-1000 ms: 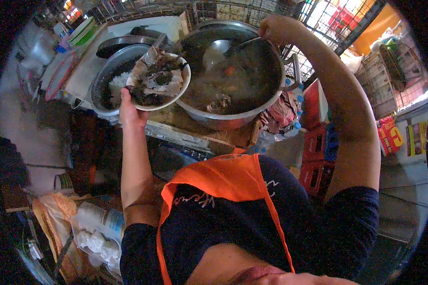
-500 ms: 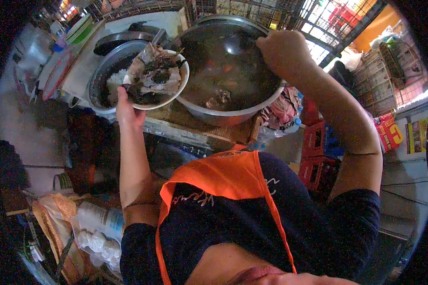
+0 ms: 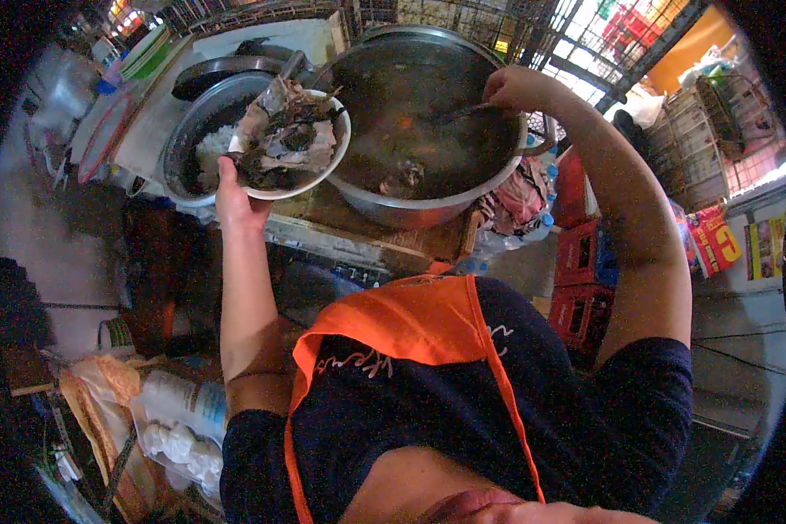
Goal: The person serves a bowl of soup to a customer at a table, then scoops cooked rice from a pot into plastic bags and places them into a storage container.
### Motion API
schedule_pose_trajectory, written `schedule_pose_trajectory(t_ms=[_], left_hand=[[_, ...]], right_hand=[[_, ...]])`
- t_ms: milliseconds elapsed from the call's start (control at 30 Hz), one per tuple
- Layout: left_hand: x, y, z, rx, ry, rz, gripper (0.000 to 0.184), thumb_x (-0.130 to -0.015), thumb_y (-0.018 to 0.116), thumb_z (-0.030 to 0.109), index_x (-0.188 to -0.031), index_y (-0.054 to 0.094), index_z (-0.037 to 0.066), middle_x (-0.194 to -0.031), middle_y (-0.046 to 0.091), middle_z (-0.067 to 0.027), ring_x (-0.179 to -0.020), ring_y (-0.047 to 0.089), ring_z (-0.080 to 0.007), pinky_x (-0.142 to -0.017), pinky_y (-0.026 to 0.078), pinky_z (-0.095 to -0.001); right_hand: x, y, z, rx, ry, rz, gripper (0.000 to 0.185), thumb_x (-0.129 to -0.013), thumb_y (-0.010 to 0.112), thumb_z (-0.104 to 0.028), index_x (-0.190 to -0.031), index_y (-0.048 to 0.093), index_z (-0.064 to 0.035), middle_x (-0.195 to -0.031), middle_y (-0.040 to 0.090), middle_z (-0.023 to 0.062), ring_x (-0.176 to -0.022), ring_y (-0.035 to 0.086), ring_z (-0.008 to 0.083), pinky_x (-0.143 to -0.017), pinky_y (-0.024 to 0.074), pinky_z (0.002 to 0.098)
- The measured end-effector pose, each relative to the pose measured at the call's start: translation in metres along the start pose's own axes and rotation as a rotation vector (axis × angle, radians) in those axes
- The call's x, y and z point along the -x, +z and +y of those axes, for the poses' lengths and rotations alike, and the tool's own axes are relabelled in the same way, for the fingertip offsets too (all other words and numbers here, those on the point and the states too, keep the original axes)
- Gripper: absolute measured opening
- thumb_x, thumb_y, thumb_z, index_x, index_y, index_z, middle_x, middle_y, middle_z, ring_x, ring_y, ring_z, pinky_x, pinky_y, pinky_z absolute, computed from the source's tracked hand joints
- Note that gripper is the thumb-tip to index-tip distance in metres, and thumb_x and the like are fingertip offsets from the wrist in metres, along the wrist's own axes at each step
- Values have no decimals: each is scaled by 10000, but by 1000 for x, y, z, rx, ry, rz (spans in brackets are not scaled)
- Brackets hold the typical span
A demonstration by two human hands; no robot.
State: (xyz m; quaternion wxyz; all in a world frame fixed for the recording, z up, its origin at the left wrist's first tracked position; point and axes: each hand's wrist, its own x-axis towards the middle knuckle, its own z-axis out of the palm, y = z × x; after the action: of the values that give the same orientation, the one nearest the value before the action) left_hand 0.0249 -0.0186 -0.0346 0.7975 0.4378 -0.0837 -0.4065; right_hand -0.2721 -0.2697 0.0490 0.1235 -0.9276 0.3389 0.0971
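My left hand [image 3: 238, 203] grips a white bowl [image 3: 344, 144] by its near left edge, thumb at the rim. Pale slabs of meat [image 3: 301, 148] and dark, leafy-looking pieces fill the bowl. My right hand [image 3: 517, 89] is closed on the handle of a ladle [image 3: 465, 112] at the far right of a large metal pot [image 3: 437, 210]. The ladle's head is under the brown broth [image 3: 380, 113] and hidden. A chunk of meat [image 3: 402, 177] shows at the broth's near side.
Left of the large pot, partly behind the bowl, stands a smaller metal pot [image 3: 176, 179] with white rice [image 3: 214, 147]. Plastic bottles [image 3: 546, 220] and red crates [image 3: 576, 253] are at the right. Wire mesh [image 3: 598, 44] rises behind the pot.
My right hand has lowered and shifted slightly right, and the ladle's shiny head has gone down into the broth. The bowl in my left hand has barely moved.
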Motion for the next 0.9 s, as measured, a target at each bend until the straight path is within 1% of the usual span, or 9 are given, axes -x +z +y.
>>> schedule_pose_trajectory(t_ms=[200, 400, 500, 567, 600, 633, 700, 833, 900], left_hand=[[1, 1, -1, -12, 2, 64, 470, -863, 334, 411, -1176, 396, 65, -1168, 447, -94, -1036, 461, -267, -854, 384, -430], [-1, 0, -2, 8, -1, 92, 469, -858, 352, 413, -1157, 412, 57, -1141, 469, -87, -1024, 469, -254, -861, 383, -416], [-2, 0, -2, 29, 16, 31, 465, -858, 356, 406, -1152, 414, 50, -1132, 475, -85, -1017, 474, -245, -864, 381, -412], [0, 6, -3, 15, 39, 33, 455, -860, 358, 399, -1152, 415, 54, -1133, 474, -82, -1018, 472, -241, -866, 379, -411], [0, 8, -2, -3, 57, 37, 446, -862, 360, 392, -1152, 415, 58, -1135, 473, -79, -1020, 469, -237, -867, 377, -410], [-4, 5, -4, 0, 66, 40, 446, -862, 360, 392, -1152, 415, 58, -1135, 473, -79, -1020, 469, -237, -867, 377, -410], [-16, -2, -9, 49, 14, 14, 437, -860, 372, 391, -1154, 414, 70, -1142, 469, -68, -1028, 461, -230, -870, 372, -407], [-10, 11, -9, 56, -24, -13, 446, -852, 385, 405, -1150, 415, 75, -1139, 471, -53, -1036, 454, -223, -860, 374, -407], [-9, 13, -11, 50, -26, -12, 440, -855, 378, 400, -1148, 416, 74, -1136, 473, -58, -1027, 462, -225, -853, 380, -401]], right_hand=[[-1, -5, 22, -320, 29, -78, 270, -686, 568, -188, -897, 595, -22, -722, 590, 50, -644, 536, 125, -564, 438, 268], [10, -30, 2, -245, 61, -73, 254, -692, 602, -227, -904, 607, -87, -732, 593, 24, -635, 525, 119, -533, 428, 257], [14, -57, -1, -249, 85, 16, 234, -696, 606, -225, -900, 609, -111, -719, 589, 12, -612, 515, 108, -517, 421, 247], [14, -79, -4, -198, -55, 76, 209, -683, 612, -204, -866, 616, -103, -704, 584, 14, -583, 518, 105, -501, 424, 254], [21, -90, -22, -113, 98, 190, 199, -680, 600, -175, -868, 620, -111, -700, 582, 17, -580, 510, 98, -503, 426, 260], [25, -99, -34, -40, 58, 222, 159, -679, 573, -149, -829, 621, -125, -687, 583, 43, -589, 544, 140, -504, 440, 278], [33, -126, -62, 129, 70, 25, 165, -739, 516, -184, -837, 621, -103, -697, 595, 43, -633, 558, 146, -542, 445, 281], [29, -132, -85, 102, 41, -21, 172, -730, 528, -193, -837, 618, -94, -686, 592, 32, -649, 553, 147, -564, 440, 294], [17, -127, -80, 89, -246, 64, 166, -728, 527, -183, -840, 604, -87, -715, 597, 31, -671, 567, 154, -569, 452, 319]])
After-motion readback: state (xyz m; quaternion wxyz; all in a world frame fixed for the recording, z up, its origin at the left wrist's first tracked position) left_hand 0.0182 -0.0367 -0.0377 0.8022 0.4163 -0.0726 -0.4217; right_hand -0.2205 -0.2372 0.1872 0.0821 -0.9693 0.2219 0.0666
